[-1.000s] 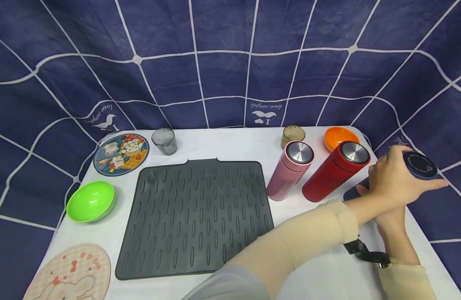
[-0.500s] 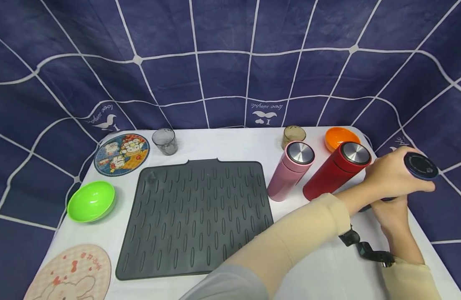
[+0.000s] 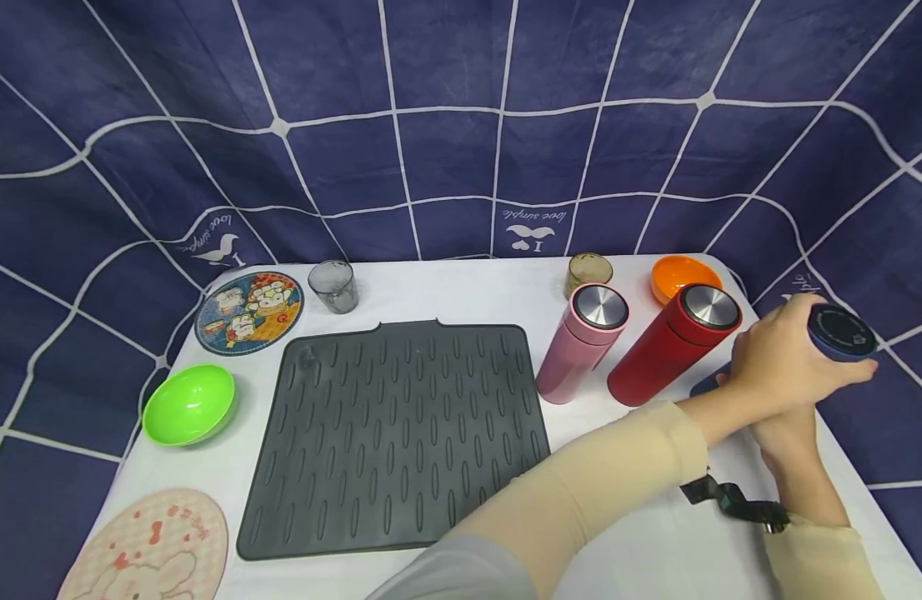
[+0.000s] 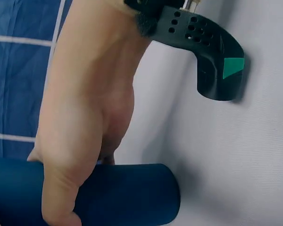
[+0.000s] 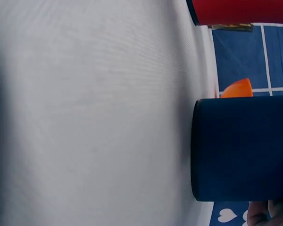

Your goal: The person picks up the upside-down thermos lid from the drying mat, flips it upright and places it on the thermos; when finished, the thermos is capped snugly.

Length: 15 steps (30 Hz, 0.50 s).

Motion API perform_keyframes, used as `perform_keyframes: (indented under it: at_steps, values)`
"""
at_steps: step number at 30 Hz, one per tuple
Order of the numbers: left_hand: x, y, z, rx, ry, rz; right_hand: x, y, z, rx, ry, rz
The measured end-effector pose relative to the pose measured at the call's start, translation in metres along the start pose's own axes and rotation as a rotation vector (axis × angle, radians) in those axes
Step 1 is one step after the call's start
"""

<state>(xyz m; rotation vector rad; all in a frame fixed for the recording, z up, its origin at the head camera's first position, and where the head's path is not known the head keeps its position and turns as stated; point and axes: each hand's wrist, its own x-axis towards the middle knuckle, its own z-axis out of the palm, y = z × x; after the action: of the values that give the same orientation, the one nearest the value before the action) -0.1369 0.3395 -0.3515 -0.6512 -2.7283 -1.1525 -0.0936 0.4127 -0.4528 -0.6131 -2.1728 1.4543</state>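
A dark blue thermos (image 5: 243,150) with a black-topped lid (image 3: 842,331) is at the table's right side. My left hand (image 3: 776,358) grips it near the top, just by the lid, with the thumb reaching round the near side. Lower down, my right hand (image 4: 70,155) wraps round the body, partly hidden by the left arm in the head view. In the left wrist view the thermos base shows close to the white cloth; whether it touches I cannot tell. Left of the hands stand a red thermos (image 3: 667,354) and a pink thermos (image 3: 577,354), both with steel lids.
Behind the thermoses sit an amber glass (image 3: 588,268) and an orange bowl (image 3: 682,279). A dark grey ridged mat (image 3: 401,433) covers the middle. Leftward are a grey glass (image 3: 335,287), a picture coaster (image 3: 249,312), a green bowl (image 3: 191,406) and a pink round mat (image 3: 149,546).
The left hand has turned slightly at the top of the blue thermos, its thumb folding in and then reaching out again. The right hand keeps its hold on the body.
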Motion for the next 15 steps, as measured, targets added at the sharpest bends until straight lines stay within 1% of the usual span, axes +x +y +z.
perform_keyframes:
  at_steps: [1,6,7,8,9,11,12,14,15]
  values:
    - [0.003,-0.001,-0.002,-0.003,-0.036,0.001,0.001,-0.001,0.0,-0.015,-0.012,-0.001]
    - [0.013,-0.002,-0.008,-0.055,-0.212,-0.028,0.004,-0.003,0.0,0.023,-0.088,0.002]
    - [0.014,-0.002,-0.009,-0.067,-0.234,-0.031,0.004,-0.003,0.001,0.046,-0.098,0.003]
    - [0.015,-0.002,-0.01,-0.071,-0.24,-0.035,0.004,-0.003,0.001,0.063,-0.104,-0.001]
    - [0.014,-0.002,-0.011,-0.064,-0.232,-0.034,0.004,-0.003,0.001,0.057,-0.106,-0.007]
    - [0.009,0.0,-0.01,-0.048,-0.175,-0.052,0.003,-0.002,0.001,0.038,-0.092,-0.013]
    - [0.006,0.001,-0.009,-0.041,-0.132,-0.067,0.002,-0.001,0.0,0.036,-0.082,-0.023]
    - [0.0,0.005,-0.006,-0.024,-0.034,-0.094,0.0,0.0,-0.001,0.069,-0.047,-0.009]
    - [-0.003,0.006,-0.004,-0.016,0.006,-0.103,-0.001,0.001,-0.001,0.062,-0.036,-0.006]
